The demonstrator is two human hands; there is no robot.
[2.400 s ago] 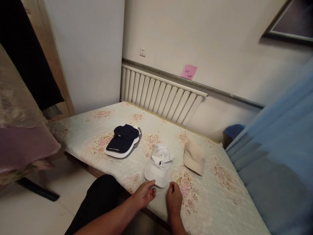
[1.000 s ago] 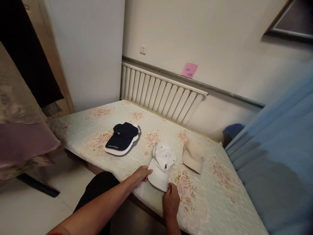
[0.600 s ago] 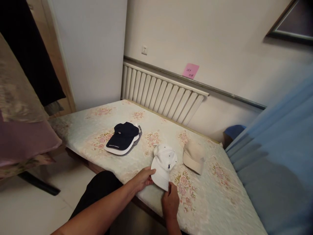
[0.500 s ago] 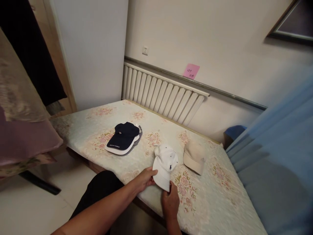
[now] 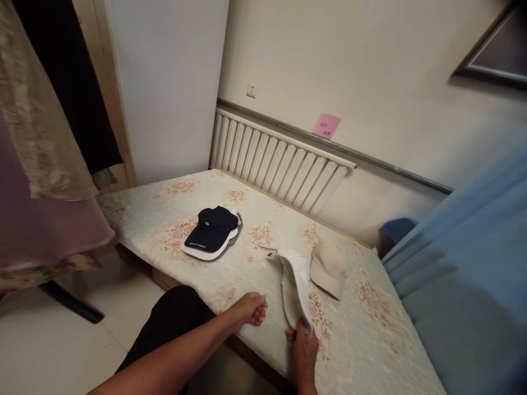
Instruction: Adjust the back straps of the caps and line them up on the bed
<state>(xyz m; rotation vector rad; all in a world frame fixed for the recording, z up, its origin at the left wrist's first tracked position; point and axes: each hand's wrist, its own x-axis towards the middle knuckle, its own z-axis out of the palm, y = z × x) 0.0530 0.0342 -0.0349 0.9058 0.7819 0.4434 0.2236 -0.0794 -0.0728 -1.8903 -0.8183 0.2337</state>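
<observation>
My right hand (image 5: pixel 303 345) grips a white baseball cap (image 5: pixel 297 285) by its brim. The cap is turned on its side, its hollow inner side facing left and its back strap pointing to the far left. My left hand (image 5: pixel 250 309) is apart from the cap, with curled fingers and nothing visible in them. Just right of the white cap, a beige cap (image 5: pixel 328 270) rests on the floral bedding. Farther left lies a navy cap (image 5: pixel 212 230), stacked over a white-brimmed cap (image 5: pixel 206 254), with a grey edge showing beneath.
The bed (image 5: pixel 263 351) has a pale floral cover. A radiator (image 5: pixel 280 159) and a wall with a pink note (image 5: pixel 326 126) stand behind it. Blue curtains (image 5: pixel 465 274) hang at the right; clothes (image 5: pixel 53 181) hang at the left.
My left hand has let go of the white cap's brim. My right hand has tipped the cap onto its side and shifted it slightly right, turning its inside toward the left.
</observation>
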